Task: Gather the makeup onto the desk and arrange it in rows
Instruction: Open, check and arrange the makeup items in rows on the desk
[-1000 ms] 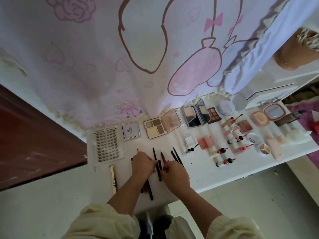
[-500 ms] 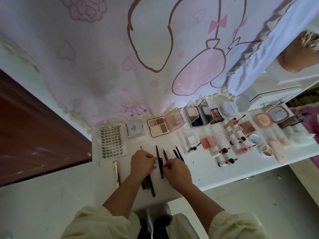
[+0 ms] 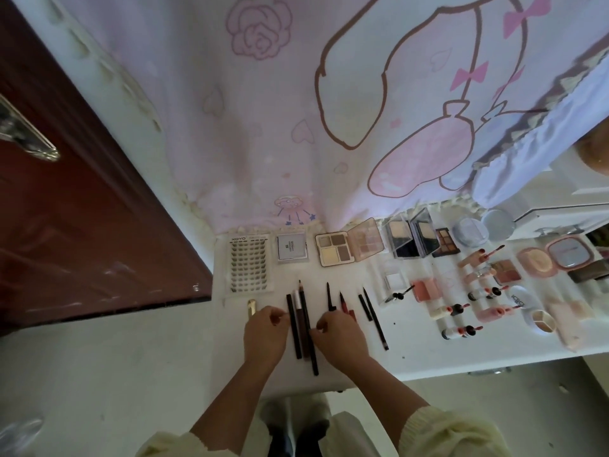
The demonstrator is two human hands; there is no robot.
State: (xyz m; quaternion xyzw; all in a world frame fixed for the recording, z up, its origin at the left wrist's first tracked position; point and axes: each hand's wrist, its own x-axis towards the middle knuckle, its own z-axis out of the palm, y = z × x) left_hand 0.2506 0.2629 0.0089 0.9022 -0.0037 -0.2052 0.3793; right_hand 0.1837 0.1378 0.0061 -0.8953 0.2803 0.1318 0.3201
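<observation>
On the white desk (image 3: pixel 415 354), makeup lies in rows. Three pencils (image 3: pixel 301 324), two black and one brown, lie side by side at the front left. My left hand (image 3: pixel 265 331) pinches the left black pencil (image 3: pixel 293 328) with thumb and fingertips. From the other side, my right hand (image 3: pixel 336 339) pinches the long black pencil (image 3: pixel 309 338). Further right lie a black eyeliner (image 3: pixel 329 296), a red-tipped pencil (image 3: pixel 345 303) partly under my right hand, and two more black pencils (image 3: pixel 374 319). A gold tube (image 3: pixel 251 306) peeks out behind my left hand.
The back row holds a lash tray (image 3: pixel 248 262), a silver compact (image 3: pixel 291 247), eyeshadow palettes (image 3: pixel 336 253) and open compacts (image 3: pixel 412 237). Lip glosses (image 3: pixel 456 310), blushes and powders fill the right side. A pink curtain (image 3: pixel 329 110) hangs behind; a dark red door (image 3: pixel 82 209) stands left.
The view moved closer. My left hand slid left off the pencils, uncovering three side by side. My right hand left the red-tipped pencil and came to the long black pencil.
</observation>
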